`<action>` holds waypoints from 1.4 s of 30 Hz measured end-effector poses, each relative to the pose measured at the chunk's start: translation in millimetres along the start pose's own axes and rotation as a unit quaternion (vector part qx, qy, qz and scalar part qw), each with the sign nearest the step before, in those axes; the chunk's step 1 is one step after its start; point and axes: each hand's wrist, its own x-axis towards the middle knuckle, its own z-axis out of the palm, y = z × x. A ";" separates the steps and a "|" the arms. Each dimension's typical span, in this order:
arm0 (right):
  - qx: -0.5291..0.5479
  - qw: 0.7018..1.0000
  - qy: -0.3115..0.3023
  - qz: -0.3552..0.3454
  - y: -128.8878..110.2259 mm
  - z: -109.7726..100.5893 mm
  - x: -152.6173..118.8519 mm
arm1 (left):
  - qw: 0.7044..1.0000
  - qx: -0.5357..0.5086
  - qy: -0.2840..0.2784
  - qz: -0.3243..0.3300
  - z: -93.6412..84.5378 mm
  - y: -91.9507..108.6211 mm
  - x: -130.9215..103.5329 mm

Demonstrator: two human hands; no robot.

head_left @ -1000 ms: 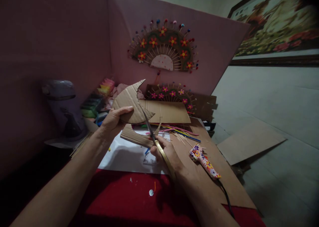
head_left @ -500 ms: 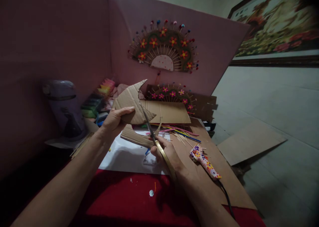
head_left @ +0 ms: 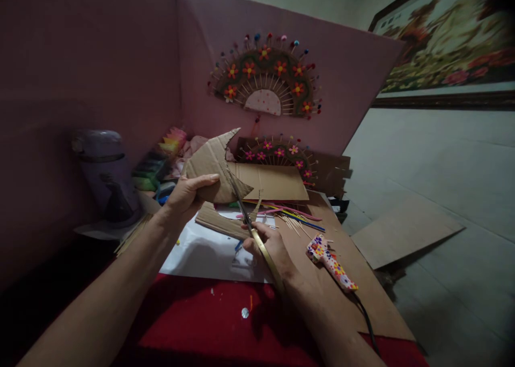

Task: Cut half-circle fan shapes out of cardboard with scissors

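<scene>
A corrugated cardboard piece (head_left: 205, 160) with two sharp points and a curved inner edge sits pinched in my left hand (head_left: 189, 192), thumb on top. My right hand (head_left: 273, 246) is wrapped around the gold handles of a pair of scissors (head_left: 260, 242), whose blades overlap the cardboard near its lower point; I cannot tell whether they are parted. Compared with the earlier frame, the piece sits slightly farther right, while my grips look the same; I judge this a small feeding-in of the edge, with the trimming unfinished. Just below my left hand, a curved offcut (head_left: 217, 223) lies over white paper (head_left: 189, 259). Right of my grip are thin wooden sticks (head_left: 293, 222) and a flower-patterned glue gun (head_left: 332, 262).
</scene>
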 end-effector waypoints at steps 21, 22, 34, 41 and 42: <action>0.000 0.999 -0.013 -0.037 -4.8 16.3 -3.4 | 0.999 0.031 0.009 -0.005 2.6 22.1 -4.3; -0.003 0.999 -0.008 -0.043 -5.3 17.1 -3.6 | 0.999 0.033 0.006 -0.003 2.0 23.0 -4.6; 0.020 1.000 0.000 -0.024 1.1 25.6 -5.8 | 0.999 0.039 -0.016 0.018 -0.9 28.9 -10.3; 0.035 0.999 0.022 -0.020 5.9 30.3 -5.3 | 0.998 0.058 -0.009 -0.007 -5.9 26.1 -7.2; 0.033 0.999 0.025 -0.019 5.9 31.0 -5.3 | 0.998 0.063 -0.007 -0.008 -6.0 26.0 -7.2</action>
